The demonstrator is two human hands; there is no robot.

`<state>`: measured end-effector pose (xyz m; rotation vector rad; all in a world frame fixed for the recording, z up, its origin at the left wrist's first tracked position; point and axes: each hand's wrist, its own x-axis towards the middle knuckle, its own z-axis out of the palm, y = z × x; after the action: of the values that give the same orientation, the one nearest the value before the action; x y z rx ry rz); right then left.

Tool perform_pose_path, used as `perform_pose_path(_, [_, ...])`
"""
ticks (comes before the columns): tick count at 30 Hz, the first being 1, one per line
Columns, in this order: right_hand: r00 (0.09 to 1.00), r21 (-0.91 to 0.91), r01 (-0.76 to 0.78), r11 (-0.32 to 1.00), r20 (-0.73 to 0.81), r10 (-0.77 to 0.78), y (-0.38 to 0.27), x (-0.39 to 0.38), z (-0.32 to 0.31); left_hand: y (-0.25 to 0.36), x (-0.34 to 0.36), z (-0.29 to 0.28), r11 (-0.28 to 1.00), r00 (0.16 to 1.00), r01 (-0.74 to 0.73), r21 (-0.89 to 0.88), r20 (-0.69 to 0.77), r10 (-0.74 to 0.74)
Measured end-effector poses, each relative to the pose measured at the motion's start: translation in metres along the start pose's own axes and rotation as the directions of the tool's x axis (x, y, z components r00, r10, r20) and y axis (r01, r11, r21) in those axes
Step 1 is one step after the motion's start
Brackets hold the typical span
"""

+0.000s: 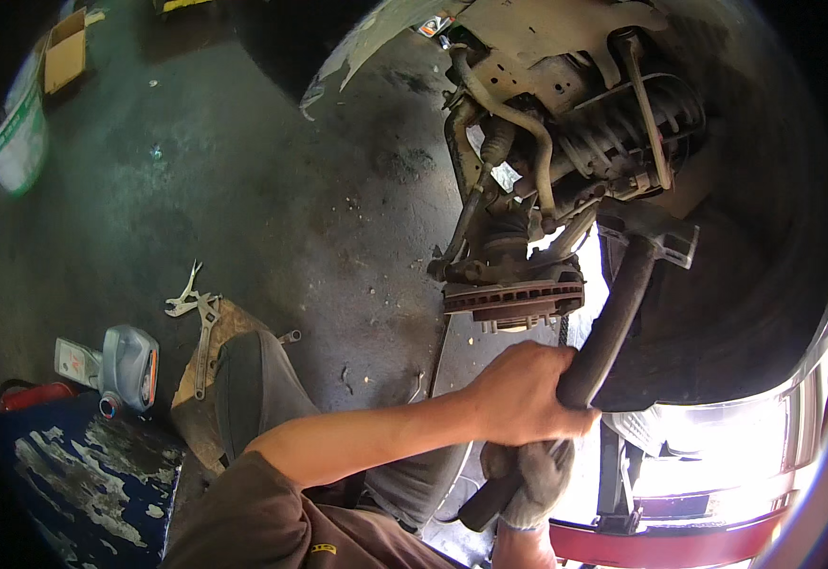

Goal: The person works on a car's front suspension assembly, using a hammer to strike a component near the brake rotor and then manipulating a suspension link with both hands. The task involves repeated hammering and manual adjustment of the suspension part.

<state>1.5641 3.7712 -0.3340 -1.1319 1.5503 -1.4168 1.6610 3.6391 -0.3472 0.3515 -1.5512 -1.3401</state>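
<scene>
A sledgehammer with a dark, thick handle [613, 322] slants up and to the right in front of me. Bare, my left hand [532, 394] is wrapped round the middle of this handle. My right hand [539, 482], in a pale work glove, grips it lower down, close to the butt end. The steel hammer head [643, 230] is raised beside a car's wheel hub and suspension; whether it touches any part I cannot tell. Left of the handle is a rusty brake disc [513, 300], with a coil spring [613, 133] and a curved bar [518, 119] farther up.
Adjustable wrench [207, 341] and locking pliers [184, 292] lie by my knee near a piece of cardboard [191, 403]. Plastic bottles [129, 365] stand at left beside a worn blue surface [91, 484]. A dark wheel-arch liner [717, 322] hangs at right above a red bar [670, 545].
</scene>
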Motion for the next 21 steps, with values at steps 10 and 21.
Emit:
perform_pose_path(10, [0.862, -0.369, -0.375, 0.850, 0.200, 0.467, 0.049, 0.013, -0.045, -0.046, -0.069, -0.015, 0.948, 0.961, 0.194, 0.251, 0.146, -0.235])
perform_pose_path(21, [0.421, -0.205, -0.780, 0.591, 0.527, 0.738, 0.246, 0.035, -0.042, -0.189, -0.108, -0.158, 0.738, 0.733, 0.641, 0.210, -0.451, -0.509])
